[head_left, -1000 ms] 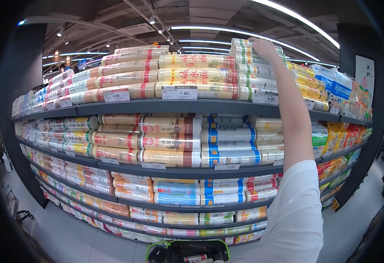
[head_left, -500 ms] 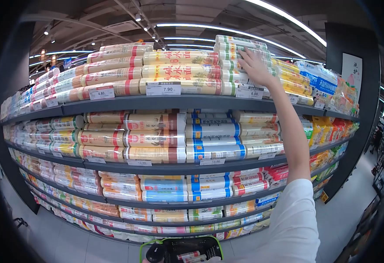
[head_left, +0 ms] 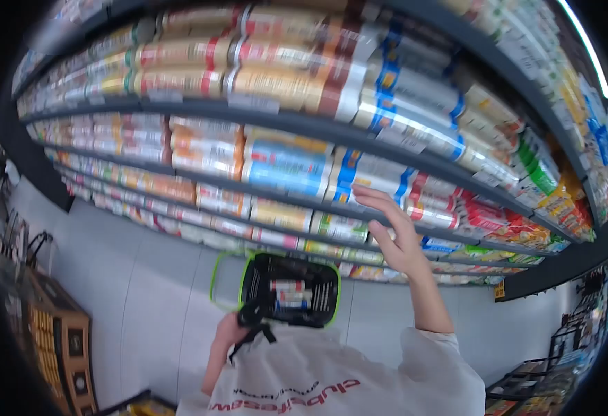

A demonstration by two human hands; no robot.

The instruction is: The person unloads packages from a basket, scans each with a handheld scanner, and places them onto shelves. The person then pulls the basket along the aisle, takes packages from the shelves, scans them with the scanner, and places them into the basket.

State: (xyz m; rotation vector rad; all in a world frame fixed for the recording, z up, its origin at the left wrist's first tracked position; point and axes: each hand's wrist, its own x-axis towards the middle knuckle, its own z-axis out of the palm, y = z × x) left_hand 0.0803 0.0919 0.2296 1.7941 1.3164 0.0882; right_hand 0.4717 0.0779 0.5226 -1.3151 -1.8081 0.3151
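Observation:
My right hand (head_left: 394, 232) is raised in front of the lower shelves, its fingers apart and nothing in them. Behind it lie blue and white wrapped rolls (head_left: 372, 173) and red and white ones (head_left: 432, 201). Low at the centre, my left hand (head_left: 231, 329) is closed beside a black object (head_left: 252, 313), which looks like a handle at the near side of the basket; what exactly the fingers hold is hidden. The black basket with a green rim (head_left: 337, 295) holds several wrapped packs (head_left: 289, 295).
Shelf edges (head_left: 283, 119) curve across the view, stacked with cylindrical packs. Grey tiled floor (head_left: 151, 277) runs below them. Brown display boxes (head_left: 75, 340) stand at the lower left, and dark racks (head_left: 567, 340) at the right.
The view has tilted down to the lower shelves and the basket. My right hand has left the packs on the top shelf and come down, holding nothing. My left hand has come into clear view.

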